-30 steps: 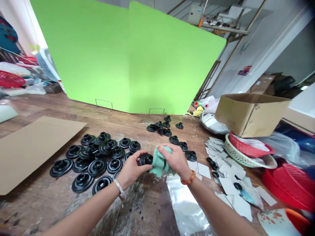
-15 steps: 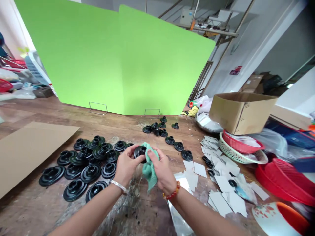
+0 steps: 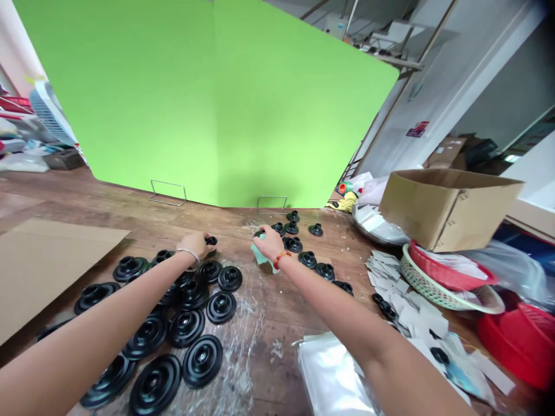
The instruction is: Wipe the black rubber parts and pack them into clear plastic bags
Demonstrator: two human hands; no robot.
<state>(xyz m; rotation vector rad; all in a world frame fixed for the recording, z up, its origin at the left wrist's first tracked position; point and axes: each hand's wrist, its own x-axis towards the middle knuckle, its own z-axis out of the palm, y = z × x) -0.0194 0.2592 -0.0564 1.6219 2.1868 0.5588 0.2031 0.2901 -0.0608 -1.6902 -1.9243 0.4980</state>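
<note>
My left hand (image 3: 195,245) reaches to the far edge of the left cluster, its fingers closed round the hub of a black flanged disc (image 3: 211,241). My right hand (image 3: 269,242) is beside the far right group, holding a green cloth (image 3: 265,263). Another black disc (image 3: 259,234) shows at its fingertips; whether it is gripped I cannot tell. Under and around my left forearm lie several black discs with raised hubs, such as one nearby (image 3: 203,359). Several smaller-looking discs (image 3: 315,229) sit to the right of my right hand.
A clear plastic bag stack (image 3: 332,375) lies near my right forearm. White cards (image 3: 427,315) are scattered at right, before a cardboard box (image 3: 446,208) and red and green baskets (image 3: 451,292). A green panel (image 3: 217,104) stands behind; flat cardboard (image 3: 52,266) lies left.
My hands have come apart and moved forward, the left toward the left cluster, the right with the cloth toward the far group. The view has shifted, showing more of the nearer discs and plastic bags.
</note>
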